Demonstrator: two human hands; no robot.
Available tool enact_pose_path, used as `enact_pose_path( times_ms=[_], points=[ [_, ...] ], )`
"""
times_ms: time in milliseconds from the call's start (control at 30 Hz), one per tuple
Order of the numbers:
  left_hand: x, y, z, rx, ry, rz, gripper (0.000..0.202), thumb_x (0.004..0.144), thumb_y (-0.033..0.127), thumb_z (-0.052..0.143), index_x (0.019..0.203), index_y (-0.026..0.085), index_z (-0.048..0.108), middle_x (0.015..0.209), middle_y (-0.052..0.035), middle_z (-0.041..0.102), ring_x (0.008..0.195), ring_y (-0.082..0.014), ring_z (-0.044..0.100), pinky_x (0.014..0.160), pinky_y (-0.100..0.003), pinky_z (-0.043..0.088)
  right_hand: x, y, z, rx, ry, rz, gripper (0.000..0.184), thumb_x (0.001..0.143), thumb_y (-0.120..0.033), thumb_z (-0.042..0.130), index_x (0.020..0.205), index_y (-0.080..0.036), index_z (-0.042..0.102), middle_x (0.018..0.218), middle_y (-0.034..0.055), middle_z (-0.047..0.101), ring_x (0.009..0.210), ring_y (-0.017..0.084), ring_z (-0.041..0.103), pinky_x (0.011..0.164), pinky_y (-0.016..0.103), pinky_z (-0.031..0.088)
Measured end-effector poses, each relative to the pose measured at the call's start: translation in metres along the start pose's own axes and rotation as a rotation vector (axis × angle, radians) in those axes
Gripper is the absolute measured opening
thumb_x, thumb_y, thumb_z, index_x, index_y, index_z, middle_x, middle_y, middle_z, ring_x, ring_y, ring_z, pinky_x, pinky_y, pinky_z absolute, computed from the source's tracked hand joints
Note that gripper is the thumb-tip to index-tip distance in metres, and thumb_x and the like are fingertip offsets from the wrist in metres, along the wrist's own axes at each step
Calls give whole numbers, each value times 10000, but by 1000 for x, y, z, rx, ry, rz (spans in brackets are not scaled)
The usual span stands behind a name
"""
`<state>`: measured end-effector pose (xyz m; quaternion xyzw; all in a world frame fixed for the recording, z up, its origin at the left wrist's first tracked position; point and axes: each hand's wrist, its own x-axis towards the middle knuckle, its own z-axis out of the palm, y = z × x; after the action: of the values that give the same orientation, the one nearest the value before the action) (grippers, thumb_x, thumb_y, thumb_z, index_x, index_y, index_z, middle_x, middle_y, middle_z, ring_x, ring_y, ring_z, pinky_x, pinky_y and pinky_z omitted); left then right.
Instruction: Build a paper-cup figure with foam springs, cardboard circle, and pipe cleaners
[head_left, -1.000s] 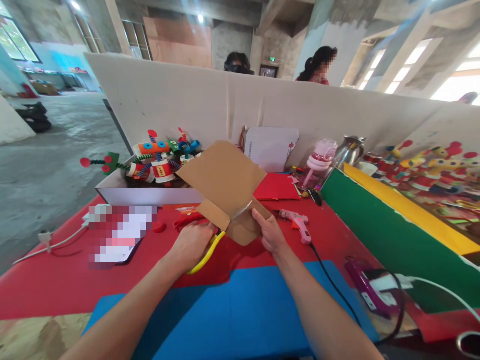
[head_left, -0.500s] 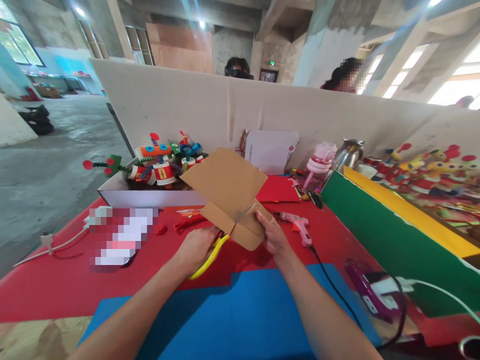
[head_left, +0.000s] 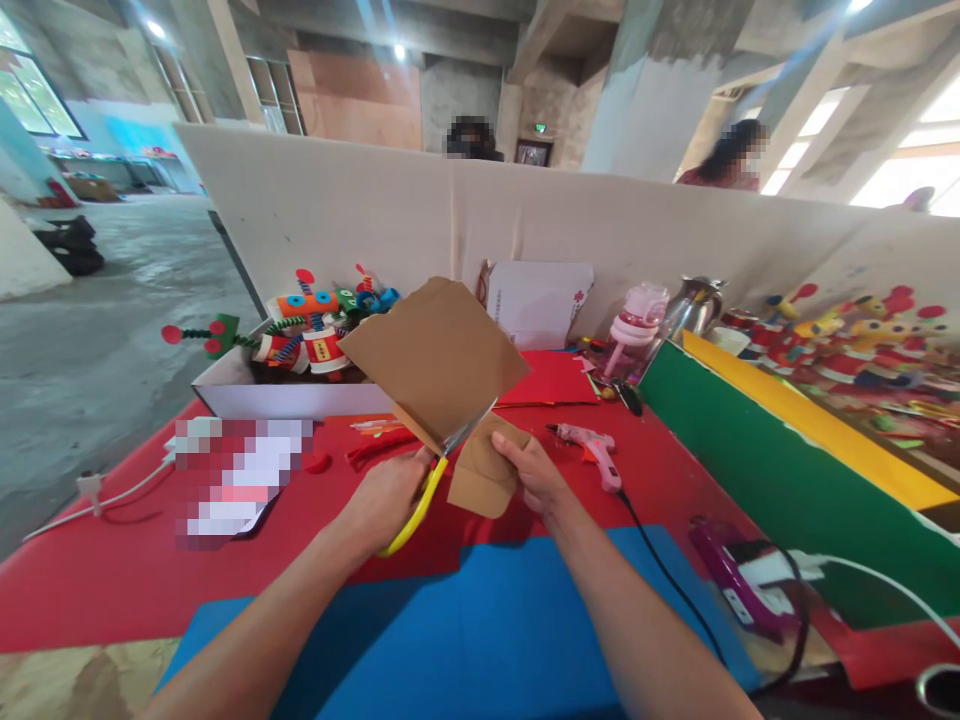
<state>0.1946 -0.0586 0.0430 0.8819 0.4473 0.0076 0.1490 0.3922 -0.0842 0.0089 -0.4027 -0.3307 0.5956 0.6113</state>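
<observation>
A blue sheet (head_left: pixel 480 620) lies nearest, below the cardboard (head_left: pixel 435 360). The left hand (head_left: pixel 386 492) is closed round yellow scissors (head_left: pixel 418 503), their blades biting the cardboard's lower edge. The right hand (head_left: pixel 529 472) pinches the cardboard's small lower flap; I cannot tell whether the flap is cut free. A glue gun (head_left: pixel 592 445) lies right of the cardboard. A toy box (head_left: pixel 292 398) sits behind it to the left, a partition (head_left: pixel 450 215) beyond.
</observation>
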Motion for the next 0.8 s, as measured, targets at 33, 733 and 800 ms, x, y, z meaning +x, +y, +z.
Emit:
enact_pose_path(
  times_ms=[33,733,800],
  points=[
    [0,-1,1,-2,0,0,199,806,95,440,956,151,558,932,-134,702,937,-263,681,783,-324,490,1,0,-1,-8,2,-1,335,567,-416,855,785,-182,755,763,28,769,687,151,700,723,268,541],
    [-2,-5,-1,-53,-25,62,133,827,142,453,886,166,569,815,-103,696,753,-248,679,607,-287,397,2,-12,-19,-151,-33,60,338,541,-403,861,748,-160,749,728,22,745,634,131,646,646,256,492],
    [-2,-6,1,-69,-13,69,111,833,157,458,859,166,566,791,-99,686,725,-236,672,580,-277,375,3,-11,-22,-157,-38,54,328,569,-398,849,769,-160,747,747,26,747,646,136,653,653,262,494]
  ],
)
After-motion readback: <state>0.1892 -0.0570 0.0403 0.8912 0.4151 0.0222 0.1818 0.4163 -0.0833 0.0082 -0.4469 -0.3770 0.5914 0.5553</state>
